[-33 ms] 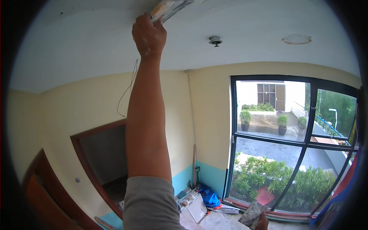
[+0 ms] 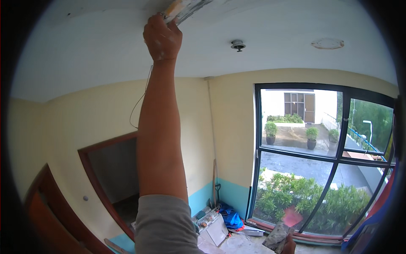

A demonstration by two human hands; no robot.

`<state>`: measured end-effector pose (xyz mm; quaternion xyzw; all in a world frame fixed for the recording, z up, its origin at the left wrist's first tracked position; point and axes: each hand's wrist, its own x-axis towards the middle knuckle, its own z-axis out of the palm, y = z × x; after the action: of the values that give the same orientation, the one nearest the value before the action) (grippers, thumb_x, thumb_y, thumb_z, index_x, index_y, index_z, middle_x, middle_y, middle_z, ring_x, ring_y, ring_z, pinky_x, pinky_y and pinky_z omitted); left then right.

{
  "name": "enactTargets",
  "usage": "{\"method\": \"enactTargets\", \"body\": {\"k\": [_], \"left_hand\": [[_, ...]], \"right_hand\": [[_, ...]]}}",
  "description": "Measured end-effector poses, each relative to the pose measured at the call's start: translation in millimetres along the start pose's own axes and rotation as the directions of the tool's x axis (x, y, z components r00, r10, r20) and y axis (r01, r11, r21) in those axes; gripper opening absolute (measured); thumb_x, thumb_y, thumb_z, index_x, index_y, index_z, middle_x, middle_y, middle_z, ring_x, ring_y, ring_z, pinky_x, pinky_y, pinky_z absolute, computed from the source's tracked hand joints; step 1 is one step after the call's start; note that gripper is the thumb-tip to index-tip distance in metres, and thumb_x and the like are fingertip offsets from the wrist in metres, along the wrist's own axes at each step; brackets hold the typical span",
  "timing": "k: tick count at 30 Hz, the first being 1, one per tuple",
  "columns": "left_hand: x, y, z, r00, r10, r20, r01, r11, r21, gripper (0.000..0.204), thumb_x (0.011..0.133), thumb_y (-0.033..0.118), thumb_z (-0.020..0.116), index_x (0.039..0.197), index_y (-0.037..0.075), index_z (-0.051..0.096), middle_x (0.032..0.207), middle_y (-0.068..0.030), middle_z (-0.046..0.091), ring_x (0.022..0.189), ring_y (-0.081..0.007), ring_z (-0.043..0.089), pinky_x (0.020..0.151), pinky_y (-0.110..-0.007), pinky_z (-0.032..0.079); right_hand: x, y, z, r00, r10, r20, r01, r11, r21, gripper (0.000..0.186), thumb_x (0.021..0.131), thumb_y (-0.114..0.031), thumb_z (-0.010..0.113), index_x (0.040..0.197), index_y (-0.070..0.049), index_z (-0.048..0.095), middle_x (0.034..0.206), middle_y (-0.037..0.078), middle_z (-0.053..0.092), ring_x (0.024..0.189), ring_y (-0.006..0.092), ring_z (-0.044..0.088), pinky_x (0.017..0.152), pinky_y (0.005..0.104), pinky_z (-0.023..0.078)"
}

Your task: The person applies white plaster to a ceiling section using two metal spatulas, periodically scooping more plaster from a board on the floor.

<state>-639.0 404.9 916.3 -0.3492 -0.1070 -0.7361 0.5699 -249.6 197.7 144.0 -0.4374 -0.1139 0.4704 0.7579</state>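
Observation:
My left hand [image 2: 163, 36] is raised at the upper middle, fingers closed on a flat putty tool [image 2: 182, 9] with a pale orange part, held against the white ceiling [image 2: 101, 42] by a grey smeared streak. White residue marks the hand. At lower right my right hand [image 2: 289, 244] grips a putty-smeared flat tool [image 2: 277, 237], partly cut off by the frame.
Ahead are a black-framed window [image 2: 340, 156] with plants outside and a round ceiling fitting [image 2: 237, 44]. Two wood-framed doorways [image 2: 84, 156] stand left, below a hanging wire. Tools, a white box [image 2: 212, 230] and blue cloth [image 2: 230, 216] lie in the corner.
My left hand and forearm have shifted slightly to the left, along with the putty tool at the ceiling. My right hand looks the same.

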Motion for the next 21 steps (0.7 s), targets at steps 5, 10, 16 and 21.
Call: {"method": "enactTargets", "body": {"k": [5, 10, 16, 21], "left_hand": [[34.8, -28.3, -31.8, 0.995, 0.056, -0.083, -0.052, 0.997, 0.053, 0.038, 0.072, 0.016, 0.076, 0.097, -0.001, 0.052, 0.084, -0.0181, 0.06, 0.074, -0.041, 0.059, 0.066, -0.048, 0.048], [68.6, -48.2, -67.7, 0.996, -0.075, -0.049, 0.08, 0.989, 0.128, 0.048, 0.076, 0.029, 0.076, 0.102, -0.004, 0.052, 0.095, -0.0243, 0.063, 0.09, -0.0425, 0.062, 0.079, -0.044, 0.051], [77.4, -67.4, -113.4, 0.898, -0.424, -0.116, 0.428, 0.904, 0.009, 0.065, 0.079, 0.033, 0.075, 0.116, -0.009, 0.042, 0.106, -0.025, 0.061, 0.099, -0.0398, 0.062, 0.085, -0.043, 0.05], [49.7, -56.3, -110.7, 0.772, -0.621, -0.137, 0.574, 0.773, -0.271, 0.067, 0.083, 0.027, 0.071, 0.12, -0.013, 0.032, 0.115, -0.028, 0.055, 0.104, -0.037, 0.06, 0.091, -0.04, 0.048]], "right_hand": [[-9.3, -11.0, 14.0, 0.999, 0.051, -0.006, -0.052, 0.998, -0.031, 0.026, 0.095, -0.039, 0.058, 0.089, -0.014, 0.06, 0.066, -0.004, 0.045, 0.055, 0.0105, 0.044, 0.045, 0.0269, 0.036], [6.3, -7.6, -0.8, 0.994, -0.108, -0.029, 0.095, 0.954, -0.284, 0.027, 0.095, -0.041, 0.058, 0.084, -0.016, 0.058, 0.066, -0.004, 0.044, 0.054, 0.0106, 0.043, 0.046, 0.0269, 0.035], [-13.9, -31.0, 22.8, 0.998, 0.04, -0.057, -0.045, 0.995, -0.092, 0.03, 0.096, -0.04, 0.056, 0.077, -0.017, 0.055, 0.065, -0.004, 0.041, 0.054, 0.0098, 0.039, 0.046, 0.0279, 0.034], [-4.6, -21.4, 14.1, 0.998, -0.043, -0.037, 0.039, 0.995, -0.092, 0.032, 0.098, -0.039, 0.052, 0.075, -0.017, 0.052, 0.062, -0.005, 0.039, 0.051, 0.0093, 0.037, 0.044, 0.0276, 0.032]]}}
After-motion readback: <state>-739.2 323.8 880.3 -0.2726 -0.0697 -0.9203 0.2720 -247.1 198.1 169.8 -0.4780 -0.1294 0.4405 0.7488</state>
